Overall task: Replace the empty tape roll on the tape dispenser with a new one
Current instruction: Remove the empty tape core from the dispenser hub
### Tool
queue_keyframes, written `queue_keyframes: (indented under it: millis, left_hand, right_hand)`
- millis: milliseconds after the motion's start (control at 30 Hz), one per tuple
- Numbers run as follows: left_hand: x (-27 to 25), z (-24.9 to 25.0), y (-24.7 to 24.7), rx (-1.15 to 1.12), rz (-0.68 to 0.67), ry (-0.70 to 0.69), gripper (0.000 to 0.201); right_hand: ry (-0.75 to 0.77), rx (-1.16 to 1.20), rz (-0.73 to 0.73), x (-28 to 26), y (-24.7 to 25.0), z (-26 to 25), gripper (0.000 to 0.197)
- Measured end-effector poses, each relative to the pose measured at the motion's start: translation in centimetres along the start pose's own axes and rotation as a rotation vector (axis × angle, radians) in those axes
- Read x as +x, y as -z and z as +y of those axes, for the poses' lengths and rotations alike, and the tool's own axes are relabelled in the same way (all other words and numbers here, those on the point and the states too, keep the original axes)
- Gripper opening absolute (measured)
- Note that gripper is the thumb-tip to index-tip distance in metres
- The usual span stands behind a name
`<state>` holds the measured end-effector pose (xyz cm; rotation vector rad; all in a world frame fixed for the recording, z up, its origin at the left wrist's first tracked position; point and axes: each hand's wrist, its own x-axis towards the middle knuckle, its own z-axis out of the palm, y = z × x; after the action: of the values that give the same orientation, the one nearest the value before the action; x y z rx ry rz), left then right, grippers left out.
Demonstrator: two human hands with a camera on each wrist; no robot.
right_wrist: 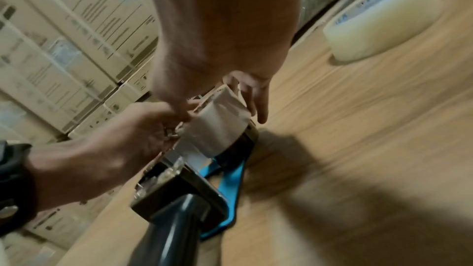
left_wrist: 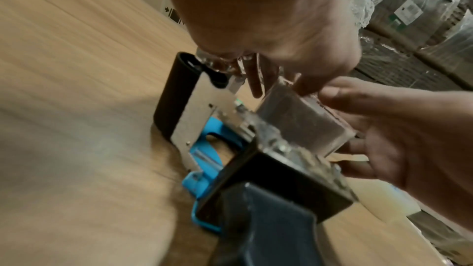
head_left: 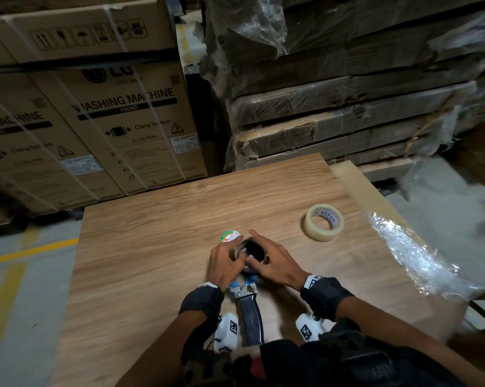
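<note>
Both the left hand (head_left: 226, 259) and right hand (head_left: 274, 261) pinch the light, crushable empty cardboard tape core (right_wrist: 220, 120) by its rim; the black-handled metal tape dispenser (head_left: 249, 311) lies at the wooden worktop's (head_left: 152, 247) near edge.

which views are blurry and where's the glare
Head view: mostly sharp, glare on the crinkled plastic wrap, edges bent by the wide lens. Left wrist view: table smeared by motion blur. Right wrist view: soft all over, a dark shadow across the table right of the tape dispenser.
</note>
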<state>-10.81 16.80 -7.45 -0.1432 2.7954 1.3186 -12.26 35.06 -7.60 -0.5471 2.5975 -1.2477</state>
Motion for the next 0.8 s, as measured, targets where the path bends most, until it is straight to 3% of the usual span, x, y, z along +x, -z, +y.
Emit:
queue_keyframes:
  millis: [67, 200, 433, 600, 800]
  left_hand:
    - [-0.8, 0.0, 0.1, -0.029, 0.005, -0.037, 0.059]
    - [-1.4, -0.4, 0.2, -0.057, -0.005, -0.025, 0.066]
    - [-1.1, -1.2, 0.0, -0.016, -0.069, -0.019, 0.077]
    - [-0.9, -2.5, -0.2, -0.004, -0.108, -0.006, 0.081]
    - [-1.5, -1.1, -0.2, 0.003, -0.122, 0.024, 0.081]
  right_hand:
    - [0.028, 0.001, -0.034, -0.4, -0.4, 0.4, 0.091]
    - [-0.029, 0.021, 0.002, -0.3, 0.0, 0.3, 0.099]
    - [-0.06, 0.077, 0.05, 0.0, 1.0, -1.0, 0.076]
    - [-0.02, 0.102, 0.031, -0.5, 0.4, -0.5, 0.087]
    - [-0.106, 0.112, 0.105, 0.1, 0.9, -0.4, 0.073]
